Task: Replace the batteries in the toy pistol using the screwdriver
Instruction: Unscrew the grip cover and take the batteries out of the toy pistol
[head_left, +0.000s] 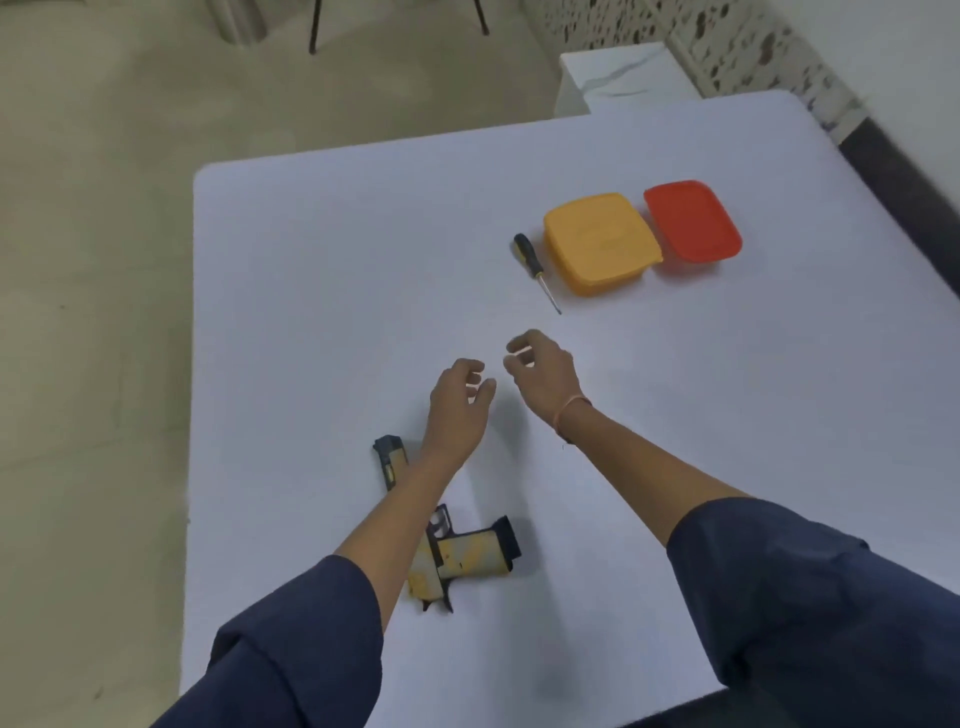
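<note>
Both hands over mid desk (322, 291), nothing held. Left hand (457, 402) & right hand (543, 371) loosely curled, fingers apart, empty. Toy pistol (467, 553) flat on desk at 6 o'clock, partly under left forearm. Screwdriver (535, 270) lies at 1 o'clock, just beside yellow box (600, 241); red box (691, 221) touching it on far side. Both lids on.

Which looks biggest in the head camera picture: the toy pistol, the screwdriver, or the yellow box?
Toy pistol, though it lies nearest the camera, so unsure.
Yellow box.
Screwdriver, smallest.
</note>
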